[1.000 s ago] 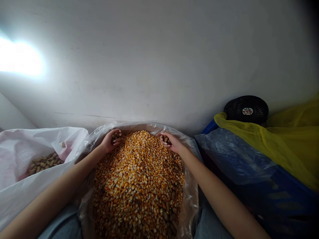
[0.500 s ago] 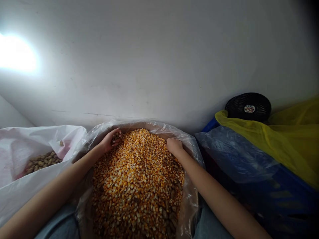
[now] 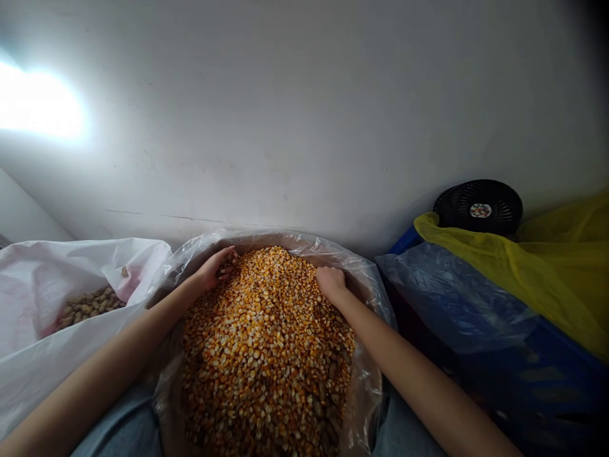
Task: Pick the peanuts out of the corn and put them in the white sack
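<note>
A heap of yellow-orange corn kernels (image 3: 266, 336) fills a box lined with a clear plastic bag (image 3: 373, 374), between my knees. Darker peanuts in their shells (image 3: 328, 419) show along the heap's lower right side. At the heap's upper left edge, my left hand (image 3: 219, 269) is curled, its fingers bent round something I cannot make out, perhaps peanuts. My right hand (image 3: 330, 282) is closed against the kernels on the upper right, knuckles up. Its fingertips are hidden, so what it holds does not show.
On the left, a white sack (image 3: 28, 273) holds peanuts (image 3: 90, 306). To the right stand a blue crate (image 3: 561, 336), clear plastic (image 3: 457, 304), yellow netting (image 3: 514, 279) and a black fan (image 3: 478, 206). A pale wall (image 3: 285, 127) rises behind the box.
The whole view has shifted slightly, so things sit a little farther right. My right hand has moved slightly left relative to the bag, still closed. My left hand stays curled at the heap's edge.
</note>
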`<act>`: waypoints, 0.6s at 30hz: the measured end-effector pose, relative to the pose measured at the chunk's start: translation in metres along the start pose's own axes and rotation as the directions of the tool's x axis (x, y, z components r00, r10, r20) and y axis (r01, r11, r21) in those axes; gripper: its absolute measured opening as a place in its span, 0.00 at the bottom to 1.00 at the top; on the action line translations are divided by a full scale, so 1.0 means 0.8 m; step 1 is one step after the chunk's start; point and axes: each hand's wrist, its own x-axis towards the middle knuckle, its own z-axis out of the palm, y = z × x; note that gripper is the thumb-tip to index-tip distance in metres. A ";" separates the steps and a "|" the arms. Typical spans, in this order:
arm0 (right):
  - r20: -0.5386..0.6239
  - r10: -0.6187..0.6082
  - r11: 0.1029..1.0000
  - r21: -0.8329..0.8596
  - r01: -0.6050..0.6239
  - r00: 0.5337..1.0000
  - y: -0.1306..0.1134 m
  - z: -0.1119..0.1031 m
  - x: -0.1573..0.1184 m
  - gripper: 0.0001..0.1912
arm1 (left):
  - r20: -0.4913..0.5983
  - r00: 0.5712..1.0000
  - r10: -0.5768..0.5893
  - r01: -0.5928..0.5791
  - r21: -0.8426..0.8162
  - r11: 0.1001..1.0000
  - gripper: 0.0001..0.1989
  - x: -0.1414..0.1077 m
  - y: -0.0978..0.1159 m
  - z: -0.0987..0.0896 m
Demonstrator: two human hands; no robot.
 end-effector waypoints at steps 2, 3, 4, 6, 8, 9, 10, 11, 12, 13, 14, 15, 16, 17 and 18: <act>-0.027 0.024 1.000 0.012 -0.024 0.999 0.006 0.000 0.003 0.14 | -0.009 0.999 0.036 -0.035 0.083 0.996 0.12 -0.001 0.003 -0.002; -0.037 0.032 0.999 0.040 -0.031 0.999 0.009 0.000 0.005 0.14 | -0.016 0.998 0.064 -0.061 0.138 0.989 0.12 -0.002 0.005 -0.003; -0.041 0.036 0.996 0.088 -0.033 0.998 0.011 0.001 0.007 0.14 | -0.023 0.995 0.097 -0.090 0.193 0.977 0.13 -0.002 0.008 -0.003; -0.044 0.031 0.970 0.243 -0.020 0.999 0.015 0.003 0.012 0.14 | -0.029 0.984 0.173 -0.159 0.277 0.948 0.14 -0.003 0.011 -0.005; -0.030 -0.008 0.881 0.473 0.022 1.000 0.015 0.003 0.014 0.15 | -0.024 0.971 0.236 -0.215 0.329 0.920 0.14 -0.004 0.013 -0.006; -0.019 -0.050 0.795 0.605 0.051 0.999 0.014 0.001 0.014 0.15 | -0.021 0.968 0.251 -0.227 0.358 0.906 0.15 -0.003 0.013 -0.006; -0.008 -0.102 0.667 0.741 0.074 0.995 0.013 -0.002 0.013 0.16 | -0.021 0.964 0.263 -0.235 0.390 0.891 0.15 -0.003 0.012 -0.006; -0.001 -0.157 0.500 0.862 0.080 0.988 0.010 -0.006 0.010 0.16 | -0.025 0.962 0.272 -0.237 0.421 0.876 0.15 -0.002 0.011 -0.006; 0.002 -0.209 0.310 0.949 0.064 0.978 0.008 -0.011 0.008 0.15 | -0.030 0.960 0.278 -0.236 0.449 0.862 0.15 -0.002 0.010 -0.005; 0.004 -0.252 0.125 0.992 0.029 0.968 0.005 -0.017 0.005 0.14 | -0.034 0.958 0.283 -0.234 0.472 0.850 0.15 -0.001 0.008 -0.005; 0.006 -0.286 -0.033 0.999 -0.016 0.958 0.003 -0.022 0.002 0.13 | -0.037 0.957 0.289 -0.235 0.489 0.840 0.15 0.000 0.007 -0.005; 0.013 -0.309 -0.155 0.986 -0.063 0.951 0.001 -0.027 0.000 0.11 | -0.039 0.954 0.296 -0.237 0.502 0.832 0.15 0.000 0.007 -0.004; 0.022 -0.324 -0.241 0.965 -0.105 0.946 0.000 -0.031 -0.002 0.10 | -0.042 0.952 0.303 -0.239 0.515 0.823 0.15 0.000 0.006 -0.004; 0.032 -0.338 -0.296 0.945 -0.139 0.940 0.000 -0.035 -0.004 0.09 | -0.047 0.948 0.314 -0.242 0.532 0.811 0.15 0.001 0.006 -0.004; 0.042 -0.350 -0.327 0.930 -0.164 0.936 0.001 -0.037 -0.005 0.07 | -0.058 0.942 0.329 -0.244 0.556 0.795 0.15 0.001 0.005 -0.004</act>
